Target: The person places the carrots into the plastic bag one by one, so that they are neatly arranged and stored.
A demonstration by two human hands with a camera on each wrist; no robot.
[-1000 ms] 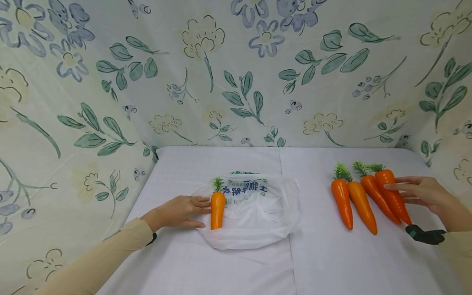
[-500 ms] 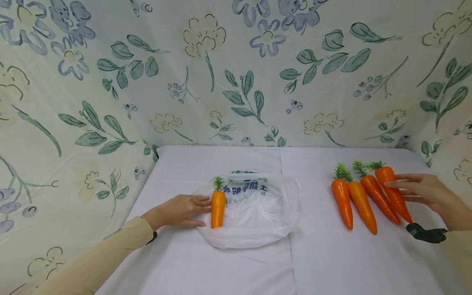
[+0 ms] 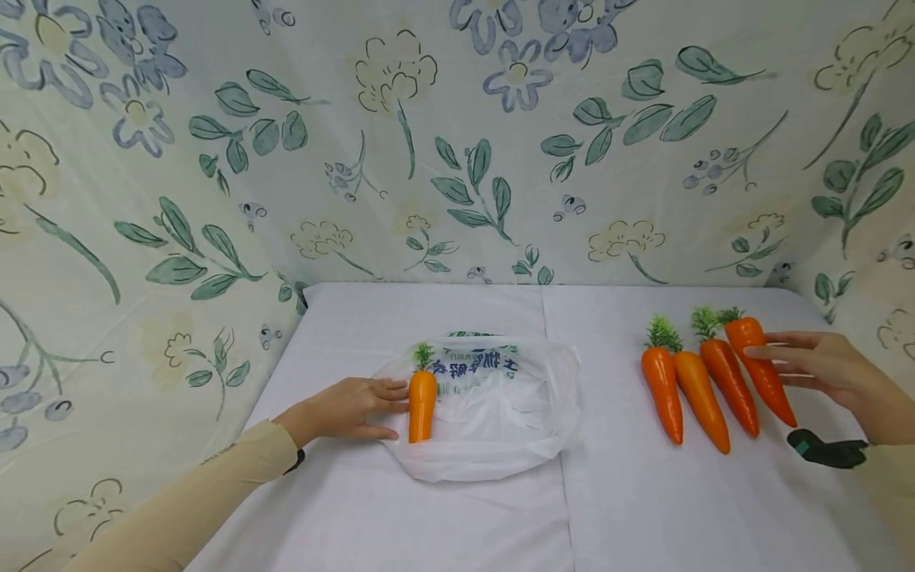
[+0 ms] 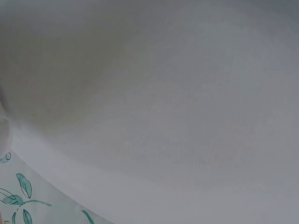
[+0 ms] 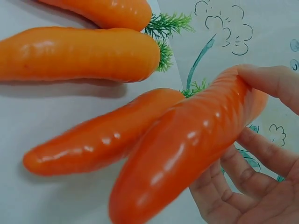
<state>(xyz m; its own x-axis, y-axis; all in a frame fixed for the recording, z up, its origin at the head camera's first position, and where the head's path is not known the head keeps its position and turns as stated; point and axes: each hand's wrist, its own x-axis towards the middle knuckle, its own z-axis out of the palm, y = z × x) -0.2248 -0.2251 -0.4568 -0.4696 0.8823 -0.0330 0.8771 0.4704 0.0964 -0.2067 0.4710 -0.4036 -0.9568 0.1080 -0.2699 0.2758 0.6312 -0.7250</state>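
On the right of the table my right hand (image 3: 822,365) pinches the top end of an orange carrot (image 3: 765,373) with green leaves. In the right wrist view its thumb lies on one side of that carrot (image 5: 173,158) and fingers on the other. Just left of it lie three more carrots: a reddish one (image 3: 727,388), a lighter orange one (image 3: 703,401) and another reddish one (image 3: 663,395). My left hand (image 3: 350,411) rests at the left rim of a white plastic bag (image 3: 493,465), fingers extended beside the carrot (image 3: 422,405) in the bag's opening. That carrot's lower end is hidden.
A white cloth (image 3: 629,516) covers the table. Flowered fabric (image 3: 457,159) hangs at the back and both sides. The left wrist view shows mostly pale cloth (image 4: 163,116); the left hand's work is not visible there.
The right hand has shifted the carrot it holds slightly up and away from the table's front. The reddish carrot beside it has turned and moved a little up. The left hand stays put.
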